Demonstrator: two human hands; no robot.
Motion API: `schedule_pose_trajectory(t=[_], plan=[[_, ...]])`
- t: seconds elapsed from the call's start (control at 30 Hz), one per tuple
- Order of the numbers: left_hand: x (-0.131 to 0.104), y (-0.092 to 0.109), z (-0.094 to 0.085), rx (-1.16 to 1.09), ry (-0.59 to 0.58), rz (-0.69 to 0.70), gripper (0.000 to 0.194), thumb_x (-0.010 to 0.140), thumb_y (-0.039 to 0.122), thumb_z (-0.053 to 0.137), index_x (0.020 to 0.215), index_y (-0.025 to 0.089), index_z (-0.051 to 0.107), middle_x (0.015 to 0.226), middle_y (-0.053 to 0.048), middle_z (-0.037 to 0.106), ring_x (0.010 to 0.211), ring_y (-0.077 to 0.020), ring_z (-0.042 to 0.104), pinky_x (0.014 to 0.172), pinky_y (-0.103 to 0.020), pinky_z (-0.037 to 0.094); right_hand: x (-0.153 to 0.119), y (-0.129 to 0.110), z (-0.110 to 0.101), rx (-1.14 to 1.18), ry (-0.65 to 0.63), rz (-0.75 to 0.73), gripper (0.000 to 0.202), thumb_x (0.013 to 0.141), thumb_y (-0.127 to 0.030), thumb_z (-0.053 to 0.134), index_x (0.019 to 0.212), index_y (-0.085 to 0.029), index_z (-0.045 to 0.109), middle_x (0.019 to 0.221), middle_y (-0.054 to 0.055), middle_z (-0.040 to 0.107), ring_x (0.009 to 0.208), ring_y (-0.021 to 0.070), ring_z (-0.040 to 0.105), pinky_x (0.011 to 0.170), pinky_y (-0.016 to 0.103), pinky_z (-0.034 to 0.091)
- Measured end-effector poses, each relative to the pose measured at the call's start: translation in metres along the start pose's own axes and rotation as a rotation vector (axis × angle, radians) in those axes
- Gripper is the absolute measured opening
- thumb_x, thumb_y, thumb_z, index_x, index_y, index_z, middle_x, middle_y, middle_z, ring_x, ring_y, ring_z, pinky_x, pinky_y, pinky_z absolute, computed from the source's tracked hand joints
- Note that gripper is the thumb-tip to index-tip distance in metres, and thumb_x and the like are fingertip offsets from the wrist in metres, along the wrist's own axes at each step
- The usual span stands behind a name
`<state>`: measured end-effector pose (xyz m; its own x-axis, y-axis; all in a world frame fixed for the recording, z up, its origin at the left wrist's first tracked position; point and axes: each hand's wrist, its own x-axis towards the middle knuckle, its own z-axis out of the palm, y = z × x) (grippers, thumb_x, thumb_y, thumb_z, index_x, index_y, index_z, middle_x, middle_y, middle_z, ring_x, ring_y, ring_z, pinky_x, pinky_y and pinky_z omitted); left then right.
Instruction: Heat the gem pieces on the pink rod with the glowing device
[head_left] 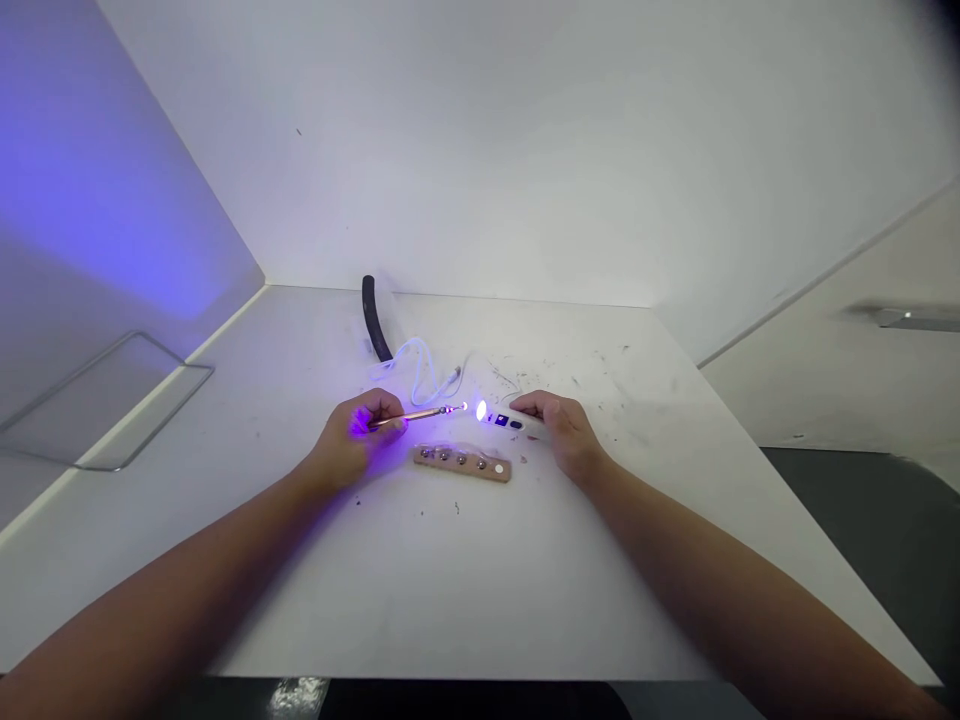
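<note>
My left hand [360,432] is closed around a thin copper-coloured pen-like tool [420,414], its tip pointing right with something small and bright at the end. Facing that tip, a white handheld UV lamp [510,421] shines violet light from its left end. My right hand [561,430] grips the lamp's rear part, which the fingers partly hide. Violet light falls on the left fingers. Just below both tools lies a brown wooden strip [463,464] bearing several shiny round metal pieces and a white dot at its right end.
A white cable [421,370] lies looped behind my left hand, next to a black curved tube [375,320]. At the left a bent metal wire frame [169,400] leans by the wall. Dark specks and crumbs dot the white table [465,590]; white walls enclose its back.
</note>
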<state>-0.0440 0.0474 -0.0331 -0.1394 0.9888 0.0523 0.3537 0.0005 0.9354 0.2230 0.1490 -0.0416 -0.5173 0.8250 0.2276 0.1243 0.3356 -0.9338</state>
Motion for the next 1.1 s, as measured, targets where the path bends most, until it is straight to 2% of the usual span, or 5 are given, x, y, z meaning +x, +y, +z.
schedule_pose_trajectory(t=[0.3,0.77,1.1], plan=[[-0.001,0.000,0.000,0.036,0.014,0.035,0.015,0.076,0.027,0.058,0.073,0.014,0.050,0.061,0.004,0.043,0.054,-0.0067,0.038,0.049,-0.020,0.031,0.002,0.002,0.000,0.012,-0.028,0.013,0.057,0.084,-0.063,0.034,0.088,-0.018,0.068,0.092,0.009,0.069,0.086,0.0247,0.063,0.077,0.039,0.049],[0.003,-0.006,-0.001,-0.083,0.011,0.016,0.016,0.078,0.028,0.057,0.073,0.015,0.049,0.059,0.005,0.040,0.051,-0.0057,0.035,0.047,-0.019,0.028,0.004,0.003,-0.002,0.054,-0.045,-0.014,0.057,0.085,-0.062,0.033,0.089,-0.017,0.068,0.088,0.009,0.068,0.083,0.0247,0.062,0.074,0.039,0.048],[0.003,-0.011,-0.002,-0.189,-0.035,0.004,0.021,0.079,0.032,0.058,0.073,0.015,0.048,0.058,0.006,0.039,0.050,-0.0049,0.033,0.047,-0.019,0.026,0.004,0.002,-0.002,0.046,-0.024,-0.008,0.055,0.085,-0.061,0.034,0.089,-0.018,0.068,0.087,0.008,0.068,0.080,0.0226,0.062,0.074,0.036,0.048]])
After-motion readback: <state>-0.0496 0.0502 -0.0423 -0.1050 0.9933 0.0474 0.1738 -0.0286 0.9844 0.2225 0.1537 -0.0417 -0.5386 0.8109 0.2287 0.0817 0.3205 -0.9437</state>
